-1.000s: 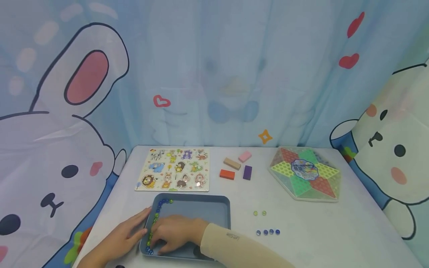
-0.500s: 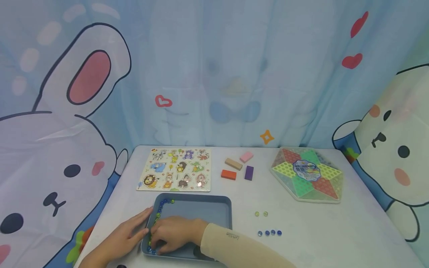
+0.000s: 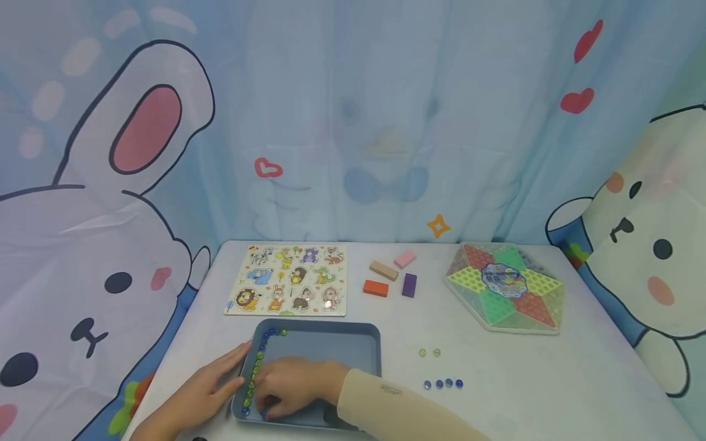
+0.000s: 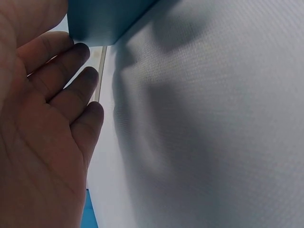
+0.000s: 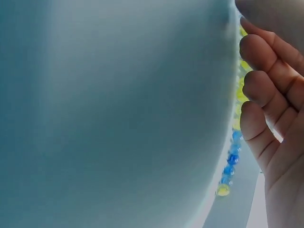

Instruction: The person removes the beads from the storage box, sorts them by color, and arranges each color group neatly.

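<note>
Marble [image 3: 263, 415] mostly behind right hand [image 3: 293, 386]

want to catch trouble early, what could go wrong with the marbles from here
The right hand is inside the tray, close beside the row of marbles along its left wall, so a finger might knock the row out of line. The left hand is at the tray's left rim; a nudge could jolt the row. Four bluish marbles and two yellow-green marbles lie on the table with no rim around them, so a bump could send them rolling.
</note>
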### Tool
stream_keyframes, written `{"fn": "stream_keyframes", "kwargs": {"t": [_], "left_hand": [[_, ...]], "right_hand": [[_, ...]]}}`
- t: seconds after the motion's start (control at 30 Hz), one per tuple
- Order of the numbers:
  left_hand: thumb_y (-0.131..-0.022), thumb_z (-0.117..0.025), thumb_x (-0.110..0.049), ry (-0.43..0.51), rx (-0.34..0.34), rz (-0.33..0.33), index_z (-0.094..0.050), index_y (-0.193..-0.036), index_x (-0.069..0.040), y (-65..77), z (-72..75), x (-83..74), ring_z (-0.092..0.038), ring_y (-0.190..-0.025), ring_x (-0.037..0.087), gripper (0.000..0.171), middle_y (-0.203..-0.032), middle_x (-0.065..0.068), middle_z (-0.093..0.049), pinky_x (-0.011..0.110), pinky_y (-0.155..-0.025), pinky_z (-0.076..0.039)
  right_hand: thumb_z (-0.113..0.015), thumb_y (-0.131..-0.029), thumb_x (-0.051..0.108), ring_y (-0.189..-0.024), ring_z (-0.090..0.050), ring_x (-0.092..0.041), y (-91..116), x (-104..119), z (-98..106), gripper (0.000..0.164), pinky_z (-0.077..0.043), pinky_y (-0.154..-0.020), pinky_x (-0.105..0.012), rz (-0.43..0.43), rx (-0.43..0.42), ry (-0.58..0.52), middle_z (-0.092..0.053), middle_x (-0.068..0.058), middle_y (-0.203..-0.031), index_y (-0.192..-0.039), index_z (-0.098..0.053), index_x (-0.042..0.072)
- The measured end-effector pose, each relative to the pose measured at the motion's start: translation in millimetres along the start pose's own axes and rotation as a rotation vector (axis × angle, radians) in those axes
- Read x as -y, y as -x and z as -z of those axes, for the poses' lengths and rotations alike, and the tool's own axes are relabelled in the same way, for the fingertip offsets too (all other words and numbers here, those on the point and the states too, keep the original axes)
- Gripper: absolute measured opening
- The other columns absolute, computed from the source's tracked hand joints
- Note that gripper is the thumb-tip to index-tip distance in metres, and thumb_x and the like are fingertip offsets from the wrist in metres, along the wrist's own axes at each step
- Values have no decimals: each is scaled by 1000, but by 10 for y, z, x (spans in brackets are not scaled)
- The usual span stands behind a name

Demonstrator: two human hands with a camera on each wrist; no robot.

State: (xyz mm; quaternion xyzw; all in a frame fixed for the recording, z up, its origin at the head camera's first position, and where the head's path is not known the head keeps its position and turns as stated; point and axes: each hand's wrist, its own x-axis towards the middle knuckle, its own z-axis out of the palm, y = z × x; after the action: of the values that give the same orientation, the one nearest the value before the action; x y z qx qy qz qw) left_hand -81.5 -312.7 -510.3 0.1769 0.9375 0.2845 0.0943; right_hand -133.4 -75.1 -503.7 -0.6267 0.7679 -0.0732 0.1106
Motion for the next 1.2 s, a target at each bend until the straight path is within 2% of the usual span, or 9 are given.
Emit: {"fn": "stream_keyframes", "kwargs": {"t": [0.1, 0.27, 0.4, 0.6, 0.7, 0.83, 1.03, 1.2], "left_hand": [[-106, -57, -48, 7, 2, 3, -40, -162, -20, 0, 1, 0, -43, -152, 32, 65, -167, 4, -43, 50, -121, -45], [-106, -58, -48, 10, -3, 3, -41, -162, -20, 15, 10, -4, -43, -152, 32, 66, -167, 4, -42, 51, -120, -45], [-105, -57, -50, 18, 8, 13, -39, -163, -21, 18, 17, -6, -42, -153, 31, 67, -168, 3, -41, 50, -121, -44], [-105, -57, -52, 11, 15, 27, -37, -164, -24, -1, 10, 9, -39, -154, 28, 69, -169, 0, -39, 52, -122, -42], [-105, -56, -51, -1, 9, 10, -37, -164, -23, 3, 11, 10, -41, -153, 31, 68, -168, 3, -39, 53, -121, -43], [-105, -57, -51, -4, 17, 25, -36, -164, -24, -6, 4, 26, -39, -154, 29, 68, -169, 1, -38, 53, -121, -42], [-105, -57, -52, -2, 18, 30, -36, -164, -23, -16, -15, 45, -39, -154, 27, 69, -169, 0, -38, 52, -122, -42], [-105, -57, -51, -3, 14, 40, -36, -164, -24, -3, -23, 41, -39, -154, 26, 68, -169, -2, -38, 50, -122, -43]], "right_hand": [[-81, -92, 37, -86, -51, 12, 89, -15, 31, 13, -41, -78, 2, -3, -34, -23, -67, 21, -97, -104, -80, 32], [-80, -92, 35, -93, -55, 12, 260, -30, 131, 13, -42, -85, 1, -29, -71, -73, -68, 21, -99, -105, -80, 31], [-79, -94, 32, -97, -57, 13, 416, -72, 198, 14, -43, -90, 1, -84, -117, -166, -69, 19, -103, -108, -79, 28], [-78, -95, 33, -92, -56, 8, 715, -177, 379, 15, -42, -82, 2, -137, -291, -155, -67, 16, -97, -108, -80, 27], [-79, -94, 35, -93, -59, 2, 873, -229, 456, 14, -45, -81, -2, -190, -364, -141, -67, 15, -94, -106, -80, 28], [-80, -94, 32, -94, -62, -6, 1081, -296, 536, 12, -50, -82, -8, -252, -426, -166, -68, 11, -94, -105, -81, 27], [-83, -91, 28, -94, -63, -11, 1377, -379, 616, 13, -56, -84, -15, -336, -506, -168, -69, 8, -95, -102, -81, 22], [-85, -89, 24, -92, -65, -15, 1624, -444, 637, 15, -60, -81, -23, -391, -563, -189, -69, 7, -95, -103, -81, 20]]}}
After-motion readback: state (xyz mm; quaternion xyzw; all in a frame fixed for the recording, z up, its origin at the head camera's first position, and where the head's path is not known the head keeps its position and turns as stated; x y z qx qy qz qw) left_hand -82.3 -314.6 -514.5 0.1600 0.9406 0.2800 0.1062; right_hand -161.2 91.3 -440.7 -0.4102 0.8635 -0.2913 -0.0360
